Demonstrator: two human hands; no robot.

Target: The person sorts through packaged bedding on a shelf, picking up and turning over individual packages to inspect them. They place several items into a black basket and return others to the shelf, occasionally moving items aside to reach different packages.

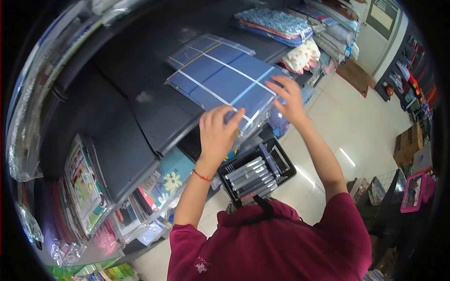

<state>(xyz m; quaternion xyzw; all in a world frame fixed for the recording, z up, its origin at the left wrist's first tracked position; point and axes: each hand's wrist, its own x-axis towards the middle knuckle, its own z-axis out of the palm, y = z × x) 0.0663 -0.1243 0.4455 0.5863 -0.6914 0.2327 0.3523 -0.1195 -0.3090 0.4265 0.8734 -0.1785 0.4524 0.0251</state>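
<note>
We press both palms on the near edge of the blue packaged sheet set (224,77), fingers spread flat, not clamped. Our left hand (216,132) covers its near corner; our right hand (289,98) rests just beside, at the edge's other end. The pack stretches away from our fingertips across the dark shelf (140,93). Below our wrists sits a black basket (281,161).

Both hands rest on a blue packaged bedding set (225,77) with white and yellow stripes, lying flat on a dark shelf (140,107). The left hand (216,133) lies palm down on the pack's near edge, fingers spread; a red string circles its wrist. The right hand (289,98) presses the pack's right corner. Below the shelf sits a black shopping basket (286,161) holding what look like more wrapped packs. Further patterned packs (274,23) are stacked beyond on the shelf.
</note>
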